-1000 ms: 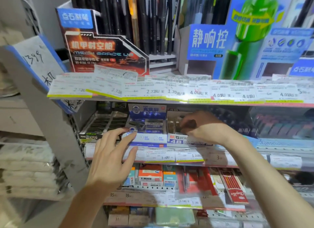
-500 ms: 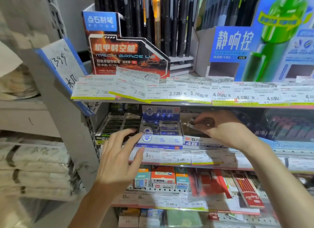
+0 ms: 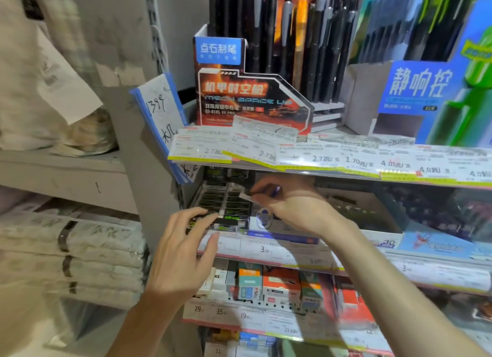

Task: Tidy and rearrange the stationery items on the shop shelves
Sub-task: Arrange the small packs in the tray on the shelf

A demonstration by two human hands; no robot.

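Just under the upper shelf edge, the person's right hand (image 3: 290,207) reaches in over the middle shelf (image 3: 266,253), its fingers curled and pinching a small pale packet (image 3: 246,197) between thumb and fingertips. A blue-purple sliver (image 3: 275,191) shows behind those fingers; what it is cannot be told. The packet hangs just beyond the fingertips, over the right side of the dark display box (image 3: 223,210) with its rows of small dark-labelled packs, and looks close to or touching the box's top row; the blur leaves that unsettled.

The left hand (image 3: 183,253) sits lower and nearer, fingers spread wide and fairly straight, holding nothing. Its fingertips lie at the front edge of the dark display box, apparently touching it, and its thumb (image 3: 210,245) rests against the price strip (image 3: 263,249) on the middle shelf's lip.

Beneath the right palm lies a white and blue box (image 3: 262,219) with a round emblem, just beside the dark box. Beyond the right wrist stands a grey open carton (image 3: 372,213). Below both hands, small orange, teal and white boxes (image 3: 266,285) stand in a row on the lower shelf. Above the fingers, the upper shelf carries yellow-edged price labels (image 3: 319,157), a red and black pen display (image 3: 247,96) and black pens (image 3: 306,45) standing upright.
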